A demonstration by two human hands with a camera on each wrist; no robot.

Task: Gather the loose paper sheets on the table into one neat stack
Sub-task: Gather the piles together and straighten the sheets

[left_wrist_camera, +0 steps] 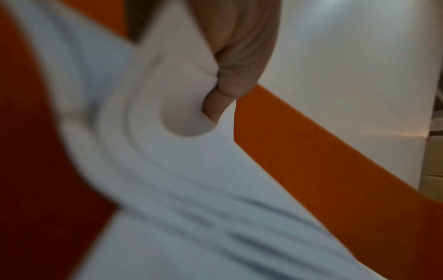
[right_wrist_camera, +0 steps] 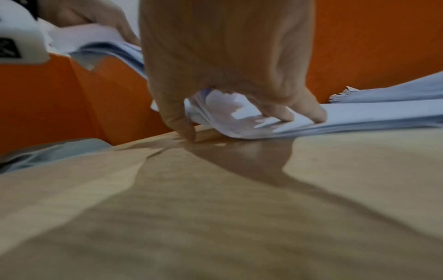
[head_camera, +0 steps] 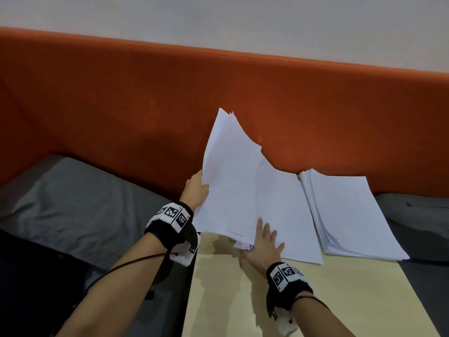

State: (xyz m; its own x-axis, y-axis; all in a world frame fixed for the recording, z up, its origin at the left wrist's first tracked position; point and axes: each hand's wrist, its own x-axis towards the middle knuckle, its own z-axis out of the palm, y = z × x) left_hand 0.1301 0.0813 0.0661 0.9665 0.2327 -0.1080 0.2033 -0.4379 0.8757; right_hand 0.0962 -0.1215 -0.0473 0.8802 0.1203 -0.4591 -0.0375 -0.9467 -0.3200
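A loose bundle of plain white paper sheets point(head_camera: 233, 181) is lifted at its left side and tilts up toward the orange padded backrest point(head_camera: 121, 98), its top corner pointing to about 12 o'clock, while its lower right part lies on the pale wooden table top point(head_camera: 315, 300). The left hand point(head_camera: 196, 190) grips the bundle's left edge at about 9 o'clock; in the left wrist view the thumb point(left_wrist_camera: 239, 75) is pressed into the sheets and dents them, so it is a pinch. The right hand point(head_camera: 263, 244) lies at the bundle's near edge at about 6 o'clock, fingers spread and fairly straight, fingertips point(right_wrist_camera: 316, 115) pressed on the top sheet and the thumb touching the table just beside the curled lower corners.

At 3 o'clock from the bundle a second, flat pile of white sheets point(head_camera: 352, 215) rests on the table, its edges fanned, partly overlapped by the bundle's right sheet. Both wrists wear black bands with black-and-white marker blocks point(head_camera: 173, 212). Grey cushions point(head_camera: 73, 203) lie at 9 o'clock and at the far right, below the backrest.
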